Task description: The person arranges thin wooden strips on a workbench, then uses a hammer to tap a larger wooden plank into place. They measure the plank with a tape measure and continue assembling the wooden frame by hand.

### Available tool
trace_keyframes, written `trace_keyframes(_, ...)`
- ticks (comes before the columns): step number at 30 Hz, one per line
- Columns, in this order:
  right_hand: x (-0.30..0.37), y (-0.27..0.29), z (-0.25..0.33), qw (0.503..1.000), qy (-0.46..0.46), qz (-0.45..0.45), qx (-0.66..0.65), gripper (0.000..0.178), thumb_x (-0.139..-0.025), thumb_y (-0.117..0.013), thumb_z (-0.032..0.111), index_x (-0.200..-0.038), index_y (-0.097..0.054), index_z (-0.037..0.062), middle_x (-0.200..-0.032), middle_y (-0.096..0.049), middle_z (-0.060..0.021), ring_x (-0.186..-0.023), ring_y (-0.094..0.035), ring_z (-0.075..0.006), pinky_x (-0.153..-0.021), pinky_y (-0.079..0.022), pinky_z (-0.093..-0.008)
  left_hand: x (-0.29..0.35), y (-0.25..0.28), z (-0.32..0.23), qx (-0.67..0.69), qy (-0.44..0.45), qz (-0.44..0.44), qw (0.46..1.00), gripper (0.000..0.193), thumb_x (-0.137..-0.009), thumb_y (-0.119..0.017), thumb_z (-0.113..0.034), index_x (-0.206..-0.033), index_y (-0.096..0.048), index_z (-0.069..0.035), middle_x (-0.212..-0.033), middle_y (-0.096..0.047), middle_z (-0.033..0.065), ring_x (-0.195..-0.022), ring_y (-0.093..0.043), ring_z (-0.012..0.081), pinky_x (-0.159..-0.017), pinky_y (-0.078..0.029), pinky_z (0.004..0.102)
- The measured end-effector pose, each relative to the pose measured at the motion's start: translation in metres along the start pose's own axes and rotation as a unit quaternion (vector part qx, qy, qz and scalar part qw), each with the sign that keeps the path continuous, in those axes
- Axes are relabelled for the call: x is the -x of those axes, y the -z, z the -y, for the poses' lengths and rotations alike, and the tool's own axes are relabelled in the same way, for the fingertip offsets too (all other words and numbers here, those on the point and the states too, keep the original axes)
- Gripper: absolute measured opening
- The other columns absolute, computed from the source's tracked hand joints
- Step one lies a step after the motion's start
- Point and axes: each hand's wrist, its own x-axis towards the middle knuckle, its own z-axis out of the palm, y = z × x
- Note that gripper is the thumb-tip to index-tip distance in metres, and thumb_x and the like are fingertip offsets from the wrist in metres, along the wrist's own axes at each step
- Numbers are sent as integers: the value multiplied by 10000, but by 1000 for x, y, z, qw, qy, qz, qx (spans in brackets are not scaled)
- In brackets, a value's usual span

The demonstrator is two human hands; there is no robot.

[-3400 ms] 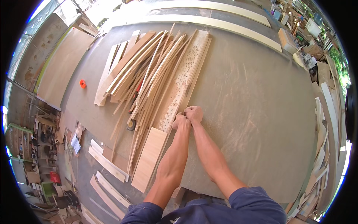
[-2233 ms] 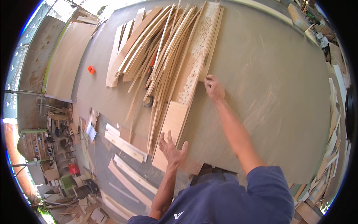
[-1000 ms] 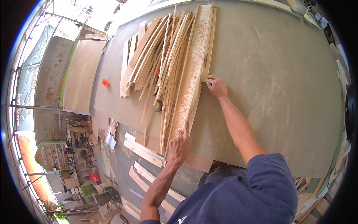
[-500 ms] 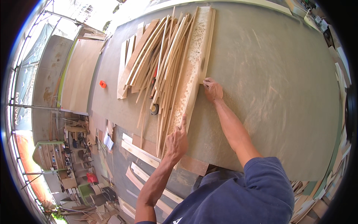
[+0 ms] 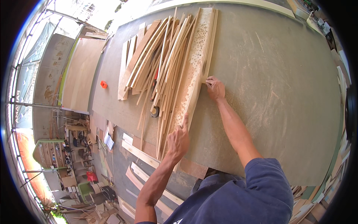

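Observation:
A long pale wooden board (image 5: 192, 69), speckled with brown spots, lies lengthwise on the big grey-brown table (image 5: 268, 89). My left hand (image 5: 178, 141) rests on its near part, index finger stretched along the board and the other fingers curled in. My right hand (image 5: 216, 89) is at the board's right edge, thumb and fingers pinched on a small thin tan piece (image 5: 204, 79) whose kind I cannot make out. Against the board's right side, farther off, lie narrow wooden strips (image 5: 212, 41).
Left of the board is a loose heap of thin wooden strips (image 5: 173, 52), with a tape measure (image 5: 155, 111) beside it. A small orange object (image 5: 103, 84) sits farther left. Curved wooden pieces (image 5: 140, 154) lie near my left forearm. Fine dust streaks the table at right.
My right hand has shifted slightly right, away from the board's edge, and the tan piece at its fingertips shows more. My left hand keeps its place on the board.

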Motion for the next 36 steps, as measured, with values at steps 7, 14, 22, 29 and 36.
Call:
trace_keyframes(7,-7,10,18,998,-66,2,7,91,-880,-701,138,-907,-767,82,-1107,-626,-48,-984,-677,-299,-846,-546,-413,-11,3,-4,-12,16,7,1000,825,-838,-527,-8,-1597,-229,-126,-861,-643,224,-606,-684,301,-530,-558,417)
trace_keyframes(14,-18,12,12,997,-72,-1,8,93,-888,-702,146,-913,-765,82,-1104,-620,-51,-958,-680,-304,-830,-539,-427,-22,4,-6,-17,14,8,1000,815,-847,-528,-10,-1596,-230,-126,-862,-646,222,-622,-693,306,-551,-567,423)
trace_keyframes(22,-24,11,10,998,-64,8,15,112,-892,-695,153,-936,-777,90,-1162,-597,-54,-964,-677,-313,-848,-544,-439,-28,8,-8,-21,16,11,1000,824,-844,-536,-3,-1597,-222,-122,-867,-652,222,-638,-698,301,-574,-575,425)
trace_keyframes(29,-29,5,-2,999,-21,-17,26,117,-892,-679,152,-919,-778,94,-1182,-589,-69,-975,-676,-313,-838,-548,-446,-33,9,-8,-17,11,4,1000,821,-843,-539,-11,-1595,-226,-111,-877,-652,221,-648,-698,307,-581,-578,427)
trace_keyframes(36,-35,7,-4,990,-37,-82,111,191,-914,-621,145,-1066,-689,51,-1256,-539,-104,-1029,-649,-313,-830,-542,-451,-41,21,-11,26,36,37,998,876,-785,-552,-1,-1593,-234,-119,-961,-667,267,-727,-697,360,-666,-557,474)
